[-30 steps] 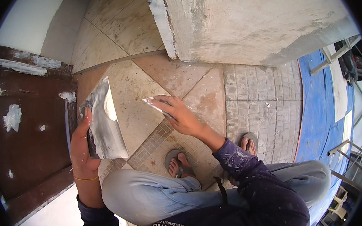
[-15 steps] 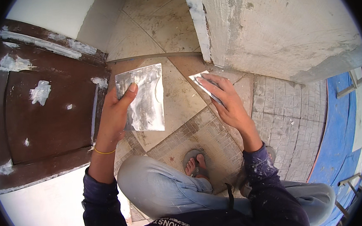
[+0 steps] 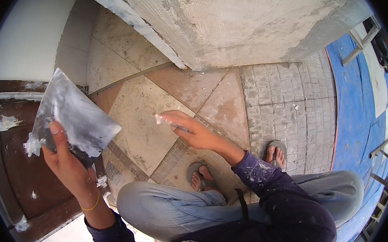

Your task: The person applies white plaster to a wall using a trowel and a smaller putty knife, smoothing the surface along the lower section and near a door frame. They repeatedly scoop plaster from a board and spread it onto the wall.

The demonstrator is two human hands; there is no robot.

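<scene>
Quick note on the change: the metal plate in my left hand is at 9 o'clock, swung from a squarish stance half a second ago to a diamond, one corner toward 11 o'clock. My view has turned as well, so part of that shift is just my head. Left grip: thumb flat on the smeared face, plate pinched against fingers hidden behind it.

Right hand is near the clock centre, fingers bunched together, pinching a thin spreader blade. Blade is more edge-on than before, mostly covered by my fingers. A dab of white paste shows at its tip, toward 9 o'clock. Hands are wider apart than half a second ago; blade and plate don't touch. My read: the blade carries some paste and is clear of the plate, which works as the paste holder.

Brown door with white patches is at 8 to 9 o'clock, partly behind the plate; can't tell whether the two touch. Rough wall at 1 o'clock, blue tarp at 3. Sandalled feet, one at 6, the other between 4 and 5, on tiled floor.
</scene>
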